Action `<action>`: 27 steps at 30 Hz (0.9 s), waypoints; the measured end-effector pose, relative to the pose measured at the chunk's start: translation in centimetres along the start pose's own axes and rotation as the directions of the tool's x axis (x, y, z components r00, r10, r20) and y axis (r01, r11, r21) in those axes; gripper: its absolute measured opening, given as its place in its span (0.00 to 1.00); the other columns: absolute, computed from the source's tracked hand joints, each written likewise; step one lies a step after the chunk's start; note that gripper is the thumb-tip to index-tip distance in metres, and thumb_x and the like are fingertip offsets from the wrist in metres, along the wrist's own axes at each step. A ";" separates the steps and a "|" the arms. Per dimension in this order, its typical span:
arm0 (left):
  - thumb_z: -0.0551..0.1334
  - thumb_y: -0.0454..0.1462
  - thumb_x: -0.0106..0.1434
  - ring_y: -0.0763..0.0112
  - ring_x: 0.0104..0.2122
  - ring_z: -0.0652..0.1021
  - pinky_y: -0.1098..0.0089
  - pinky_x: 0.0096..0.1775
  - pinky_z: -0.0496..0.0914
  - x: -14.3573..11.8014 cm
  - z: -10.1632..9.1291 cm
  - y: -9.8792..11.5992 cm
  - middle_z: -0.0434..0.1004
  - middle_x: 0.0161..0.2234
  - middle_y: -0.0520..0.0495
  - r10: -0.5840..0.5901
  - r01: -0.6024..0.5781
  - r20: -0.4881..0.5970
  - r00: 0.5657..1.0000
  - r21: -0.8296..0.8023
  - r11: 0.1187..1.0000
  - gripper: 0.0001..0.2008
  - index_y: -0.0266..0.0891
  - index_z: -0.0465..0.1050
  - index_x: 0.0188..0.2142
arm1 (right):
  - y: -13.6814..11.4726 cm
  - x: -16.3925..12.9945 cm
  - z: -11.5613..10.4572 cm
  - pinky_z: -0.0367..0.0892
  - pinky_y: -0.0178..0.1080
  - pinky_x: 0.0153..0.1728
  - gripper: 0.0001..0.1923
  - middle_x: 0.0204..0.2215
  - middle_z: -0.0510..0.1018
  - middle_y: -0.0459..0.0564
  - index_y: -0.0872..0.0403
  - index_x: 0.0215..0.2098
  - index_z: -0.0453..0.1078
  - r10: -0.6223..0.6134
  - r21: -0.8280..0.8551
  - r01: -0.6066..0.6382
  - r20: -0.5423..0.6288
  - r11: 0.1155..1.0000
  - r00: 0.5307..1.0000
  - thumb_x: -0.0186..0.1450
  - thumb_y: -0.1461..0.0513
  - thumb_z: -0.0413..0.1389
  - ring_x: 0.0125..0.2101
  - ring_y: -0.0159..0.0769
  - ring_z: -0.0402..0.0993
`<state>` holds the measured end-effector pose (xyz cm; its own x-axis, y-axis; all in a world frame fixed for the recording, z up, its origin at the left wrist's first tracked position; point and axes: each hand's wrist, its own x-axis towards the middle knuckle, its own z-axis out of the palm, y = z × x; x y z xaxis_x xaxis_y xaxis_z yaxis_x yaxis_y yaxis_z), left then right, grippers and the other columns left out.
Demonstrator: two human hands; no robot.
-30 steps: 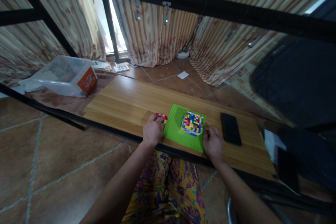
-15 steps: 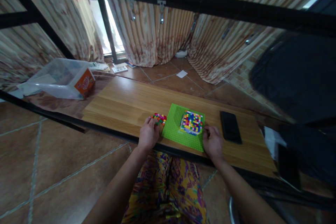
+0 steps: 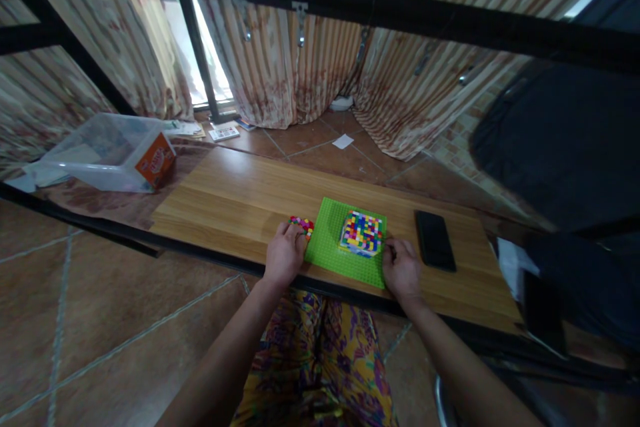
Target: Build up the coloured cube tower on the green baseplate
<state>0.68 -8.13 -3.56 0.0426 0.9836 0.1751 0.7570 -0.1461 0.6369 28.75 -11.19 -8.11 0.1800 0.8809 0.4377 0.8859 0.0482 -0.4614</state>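
A green baseplate (image 3: 330, 250) lies near the front edge of a wooden table (image 3: 235, 200). A square block of many-coloured small bricks (image 3: 361, 233) stands on its right half. A small heap of loose coloured bricks (image 3: 301, 223) lies just left of the plate. My left hand (image 3: 284, 255) rests on the table with its fingertips at that heap; whether it pinches a brick is hidden. My right hand (image 3: 401, 269) sits at the plate's right front corner, fingers curled against the plate edge beside the block.
A black phone (image 3: 435, 240) lies flat on the table right of the plate. A clear plastic bin (image 3: 107, 153) with an orange label stands on the floor at the left. Black frame bars (image 3: 350, 3) cross overhead, and a dark shape fills the right side.
My left hand drew back slightly from the loose bricks toward the table's front edge, then returned its fingertips to them. My right hand stayed at the plate's corner. The view shifted a little.
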 end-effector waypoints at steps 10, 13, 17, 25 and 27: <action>0.60 0.32 0.64 0.71 0.33 0.79 0.72 0.38 0.71 0.0 2.1 5.1 0.81 0.35 0.49 0.071 -0.030 0.105 0.992 -0.352 0.936 0.07 0.41 0.77 0.38 | 0.2 0.0 0.1 0.65 0.42 0.43 0.11 0.34 0.73 0.52 0.53 0.36 0.69 -0.002 -0.011 0.002 0.010 1.000 1.000 0.67 0.62 0.46 0.39 0.41 0.69; 0.62 0.32 0.62 0.72 0.32 0.79 0.73 0.37 0.71 0.4 2.6 5.5 0.81 0.33 0.51 0.053 -0.002 0.126 0.991 -0.378 0.926 0.06 0.41 0.78 0.36 | 0.1 0.0 0.1 0.65 0.42 0.43 0.11 0.34 0.73 0.52 0.53 0.36 0.70 0.008 -0.013 -0.008 0.012 1.000 1.000 0.67 0.62 0.46 0.39 0.41 0.69; 0.63 0.32 0.61 0.71 0.31 0.79 0.73 0.35 0.70 0.8 2.9 5.6 0.81 0.31 0.51 0.028 0.035 0.148 0.989 -0.408 0.912 0.04 0.40 0.78 0.33 | -0.1 0.0 0.0 0.65 0.42 0.42 0.11 0.34 0.73 0.52 0.53 0.37 0.70 0.015 0.012 -0.015 0.016 1.000 1.000 0.67 0.62 0.46 0.38 0.41 0.69; 0.64 0.33 0.61 0.71 0.29 0.78 0.72 0.34 0.70 0.6 3.6 5.3 0.81 0.29 0.51 0.030 0.015 0.084 0.996 -0.483 0.875 0.04 0.41 0.80 0.33 | -0.1 0.0 0.2 0.65 0.42 0.43 0.11 0.35 0.73 0.53 0.53 0.37 0.70 0.028 0.002 -0.028 0.020 1.000 0.999 0.67 0.61 0.46 0.39 0.41 0.69; 0.64 0.33 0.61 0.72 0.29 0.78 0.72 0.35 0.71 0.3 3.9 5.3 0.81 0.30 0.50 0.034 -0.013 0.031 0.999 -0.522 0.853 0.05 0.42 0.80 0.33 | -0.1 0.0 0.2 0.65 0.42 0.43 0.11 0.35 0.72 0.53 0.53 0.37 0.69 0.018 -0.005 -0.018 0.018 1.000 1.000 0.67 0.61 0.46 0.39 0.40 0.69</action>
<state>7.26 -8.24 -3.00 0.0880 0.9810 0.1732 0.3049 -0.1920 0.9328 28.62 -11.13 -8.23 0.1881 0.8898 0.4158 0.8848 0.0303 -0.4651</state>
